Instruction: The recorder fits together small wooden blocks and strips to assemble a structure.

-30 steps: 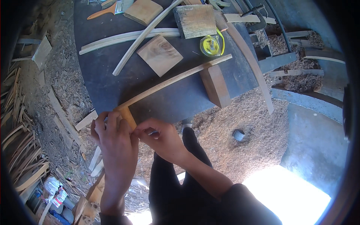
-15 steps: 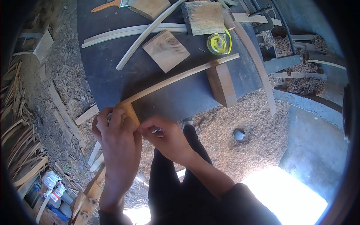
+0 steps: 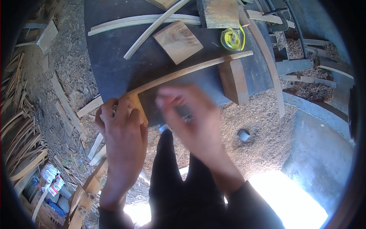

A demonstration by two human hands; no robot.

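Observation:
A long, thin wooden strip [image 3: 187, 70] stretches across the near part of the dark tabletop, its left end at my left hand [image 3: 124, 131]. The fingers of that hand are curled over the strip's end and a yellowish wooden block [image 3: 138, 107] beneath it. Farther right, a brown wooden block [image 3: 233, 82] stands under the strip near its other end. Over the table's near edge, to the right of the left hand, hovers my right hand [image 3: 194, 116]. It is apart from the strip, its fingers bent but smeared by motion; whether anything small is in them does not show.
Beyond the strip lie a square wooden board [image 3: 178, 42], a yellow tape measure [image 3: 231, 39], a thick wood piece [image 3: 221, 14] and crossed pale strips [image 3: 152, 28]. A curved strip [image 3: 267, 61] overhangs the table's right side. Wood offcuts [image 3: 23, 141] are piled on the left; sawdust covers the floor.
My right hand has come away from the block beside my left hand, moving up and to the right. My left hand keeps its grip. The view has shifted slightly.

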